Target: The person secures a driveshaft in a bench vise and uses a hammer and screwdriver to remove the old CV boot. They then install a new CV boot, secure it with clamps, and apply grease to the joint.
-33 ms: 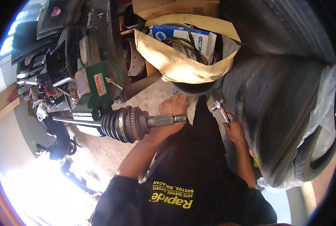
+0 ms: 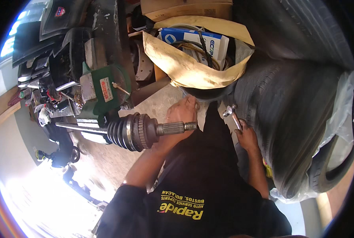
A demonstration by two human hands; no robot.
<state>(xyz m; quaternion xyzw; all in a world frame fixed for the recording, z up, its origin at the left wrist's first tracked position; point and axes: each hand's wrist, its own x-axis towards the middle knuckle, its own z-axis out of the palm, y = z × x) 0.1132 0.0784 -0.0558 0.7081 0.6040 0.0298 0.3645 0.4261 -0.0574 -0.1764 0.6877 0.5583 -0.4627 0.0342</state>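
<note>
A drive axle [image 2: 141, 131] with a ribbed black boot [image 2: 116, 134], toothed ring and splined, threaded stub lies horizontally at a green bench vise [image 2: 101, 89]. My left hand [image 2: 181, 109] is just beyond the stub, partly hidden by it, fingers curled together; whatever they hold, if anything, is hidden. My right hand [image 2: 246, 135] grips a metal hammer [image 2: 234, 117] by its handle, head upward, to the right of the axle and apart from it.
A cream sack [image 2: 195, 79] holding a blue-and-white box [image 2: 214, 47] and cords stands ahead, below a cardboard box [image 2: 185, 8]. Large tyres [image 2: 288, 119] line the right. The bench [image 2: 127, 47] at left carries black flaps [image 2: 62, 20] and metal clutter. Bright glare fills the lower left.
</note>
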